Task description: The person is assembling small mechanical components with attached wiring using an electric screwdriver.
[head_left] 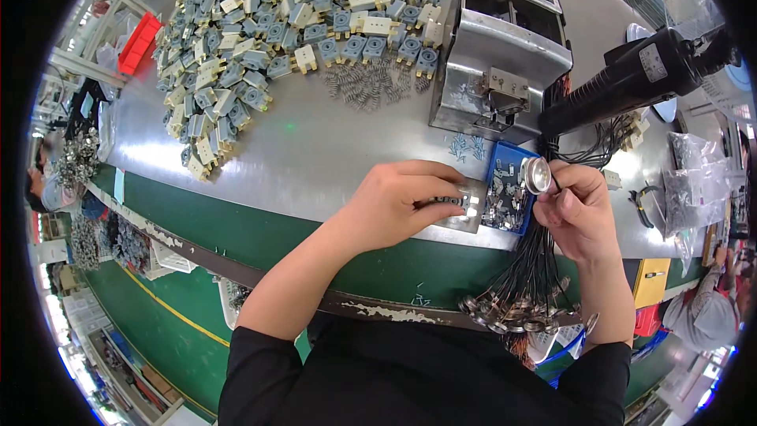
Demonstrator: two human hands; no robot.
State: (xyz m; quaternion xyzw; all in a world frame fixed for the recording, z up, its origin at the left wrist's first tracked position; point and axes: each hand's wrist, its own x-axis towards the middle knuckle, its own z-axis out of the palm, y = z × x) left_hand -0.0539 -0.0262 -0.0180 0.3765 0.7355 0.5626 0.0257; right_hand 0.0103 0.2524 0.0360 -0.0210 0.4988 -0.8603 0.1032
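My left hand [398, 201] is closed, thumb and fingers pinched around a small grey part [449, 199] at a metal plate [467, 223]; the part's kind is too small to tell. Right of the plate, a blue tray [494, 173] holds many small metal pieces. Over the tray's right side, my right hand [582, 209] grips a round silver metal cup [538, 176] with a black wire at its edge. Below that hand hangs a bundle of black wires [536, 264], ending in several similar round metal pieces [505, 315] near the table edge.
A large heap of grey and cream plug housings [300, 12] covers the back left, with loose springs [371, 83] before it. A metal press-like machine [505, 55] and a black cylindrical tool [631, 83] stand behind the tray. Small screws [467, 147], pliers [645, 203] and plastic bags [698, 181] lie nearby.
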